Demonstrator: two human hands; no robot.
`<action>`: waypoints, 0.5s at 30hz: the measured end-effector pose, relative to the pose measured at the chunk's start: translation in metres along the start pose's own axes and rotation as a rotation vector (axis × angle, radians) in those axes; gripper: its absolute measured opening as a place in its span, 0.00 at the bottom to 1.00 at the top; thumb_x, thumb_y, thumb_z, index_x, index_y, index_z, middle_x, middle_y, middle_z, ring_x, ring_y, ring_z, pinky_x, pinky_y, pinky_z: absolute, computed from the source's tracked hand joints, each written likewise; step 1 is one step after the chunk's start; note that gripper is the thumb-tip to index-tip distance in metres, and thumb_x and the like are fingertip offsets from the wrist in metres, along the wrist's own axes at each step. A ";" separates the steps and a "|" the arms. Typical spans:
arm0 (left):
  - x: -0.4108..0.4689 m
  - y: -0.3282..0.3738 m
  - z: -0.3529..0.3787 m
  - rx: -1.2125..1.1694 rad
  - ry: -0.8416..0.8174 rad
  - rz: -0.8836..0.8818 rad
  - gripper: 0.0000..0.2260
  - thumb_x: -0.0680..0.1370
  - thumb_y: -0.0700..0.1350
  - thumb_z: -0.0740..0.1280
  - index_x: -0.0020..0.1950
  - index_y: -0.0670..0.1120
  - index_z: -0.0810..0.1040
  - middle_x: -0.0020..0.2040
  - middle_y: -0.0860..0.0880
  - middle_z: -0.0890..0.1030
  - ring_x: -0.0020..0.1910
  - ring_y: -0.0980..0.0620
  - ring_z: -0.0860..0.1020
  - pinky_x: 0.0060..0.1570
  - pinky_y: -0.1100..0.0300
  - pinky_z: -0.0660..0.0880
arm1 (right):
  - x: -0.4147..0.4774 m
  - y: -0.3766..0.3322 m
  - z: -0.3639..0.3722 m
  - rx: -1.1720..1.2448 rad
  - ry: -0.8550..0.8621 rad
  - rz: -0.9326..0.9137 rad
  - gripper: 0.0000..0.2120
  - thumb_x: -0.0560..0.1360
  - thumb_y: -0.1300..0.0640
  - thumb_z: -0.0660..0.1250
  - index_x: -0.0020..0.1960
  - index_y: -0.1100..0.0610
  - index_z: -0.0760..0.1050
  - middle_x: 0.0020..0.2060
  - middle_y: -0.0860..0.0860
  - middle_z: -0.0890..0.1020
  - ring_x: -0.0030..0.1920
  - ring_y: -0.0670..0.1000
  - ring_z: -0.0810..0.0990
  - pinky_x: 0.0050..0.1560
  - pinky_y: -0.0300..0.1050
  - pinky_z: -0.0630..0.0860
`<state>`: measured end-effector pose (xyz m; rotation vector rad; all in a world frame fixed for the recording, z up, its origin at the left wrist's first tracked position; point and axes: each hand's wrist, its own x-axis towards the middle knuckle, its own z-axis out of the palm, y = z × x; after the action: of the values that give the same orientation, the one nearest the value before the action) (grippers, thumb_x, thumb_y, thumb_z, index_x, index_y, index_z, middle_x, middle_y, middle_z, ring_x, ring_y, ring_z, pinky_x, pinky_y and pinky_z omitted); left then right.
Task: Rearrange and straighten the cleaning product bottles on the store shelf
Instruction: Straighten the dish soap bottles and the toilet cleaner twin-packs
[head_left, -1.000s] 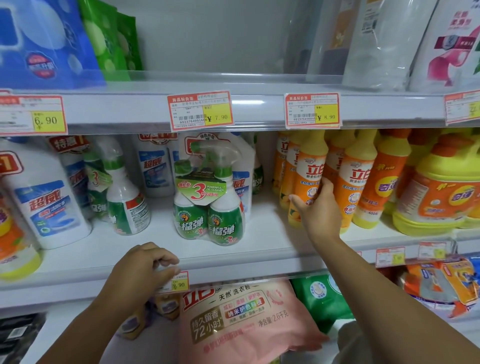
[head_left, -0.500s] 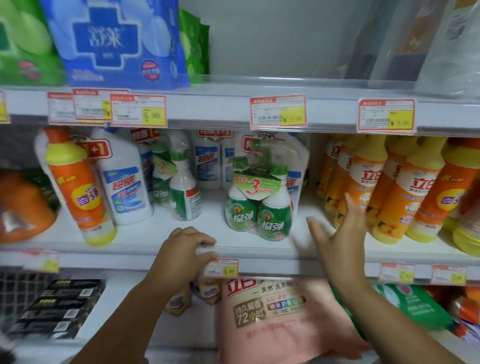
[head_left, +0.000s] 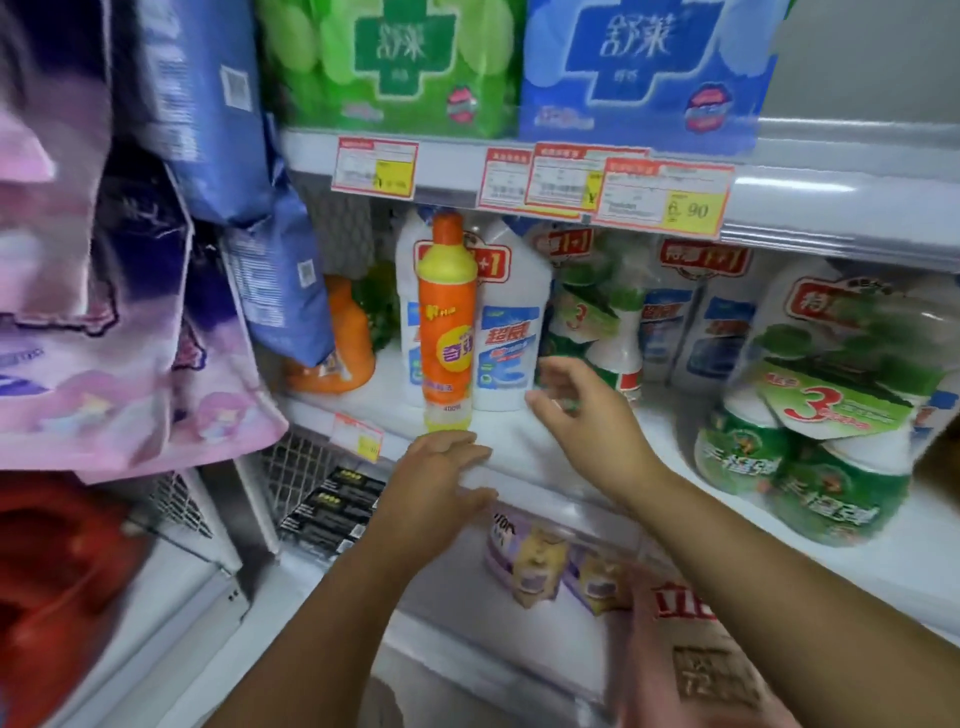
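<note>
An orange bottle (head_left: 447, 332) with a yellow shoulder stands upright at the front of the white shelf (head_left: 524, 441), in front of white cleaner bottles (head_left: 506, 332). My left hand (head_left: 436, 488) rests on the shelf's front edge just below the orange bottle, fingers curled, holding nothing. My right hand (head_left: 587, 421) hovers over the shelf, right of the orange bottle, fingers spread and empty. Behind it stand a green-and-white spray bottle (head_left: 608, 338) and, at the far right, a twin pack of green spray bottles (head_left: 810, 457).
Green and blue tissue packs (head_left: 519, 62) fill the shelf above, with price tags (head_left: 597, 182) along its edge. Hanging pink and blue packs (head_left: 130, 291) crowd the left. An orange jug (head_left: 343, 348) sits at the shelf's left back. Pouches (head_left: 545, 561) lie on the shelf below.
The view has swung left. My right hand has left the yellow bottles and moved left across the shelf toward the orange bottle. My left hand stays on the shelf edge.
</note>
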<state>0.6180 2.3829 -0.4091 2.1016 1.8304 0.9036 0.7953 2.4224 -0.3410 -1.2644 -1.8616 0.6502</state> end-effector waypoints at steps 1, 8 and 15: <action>0.000 -0.005 -0.002 0.000 0.012 -0.007 0.21 0.72 0.51 0.73 0.64 0.51 0.77 0.68 0.52 0.73 0.68 0.51 0.67 0.69 0.61 0.60 | 0.012 -0.005 0.008 0.018 -0.027 0.004 0.22 0.75 0.52 0.69 0.68 0.53 0.70 0.58 0.48 0.78 0.57 0.46 0.76 0.60 0.46 0.74; 0.002 -0.024 -0.007 -0.026 0.079 0.020 0.19 0.72 0.51 0.73 0.62 0.52 0.79 0.65 0.55 0.75 0.64 0.51 0.70 0.66 0.56 0.66 | 0.068 -0.035 0.059 0.103 -0.077 0.035 0.36 0.64 0.40 0.76 0.66 0.48 0.65 0.58 0.48 0.80 0.55 0.49 0.80 0.58 0.56 0.76; 0.002 -0.022 -0.005 -0.014 0.090 0.027 0.17 0.72 0.51 0.73 0.61 0.53 0.80 0.65 0.55 0.75 0.64 0.51 0.69 0.64 0.58 0.65 | 0.053 -0.029 0.041 0.106 0.047 0.025 0.27 0.63 0.47 0.77 0.58 0.50 0.69 0.55 0.49 0.82 0.52 0.50 0.81 0.56 0.55 0.78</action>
<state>0.5972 2.3878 -0.4157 2.1149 1.8367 1.0298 0.7354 2.4611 -0.3256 -1.2251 -1.7521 0.7169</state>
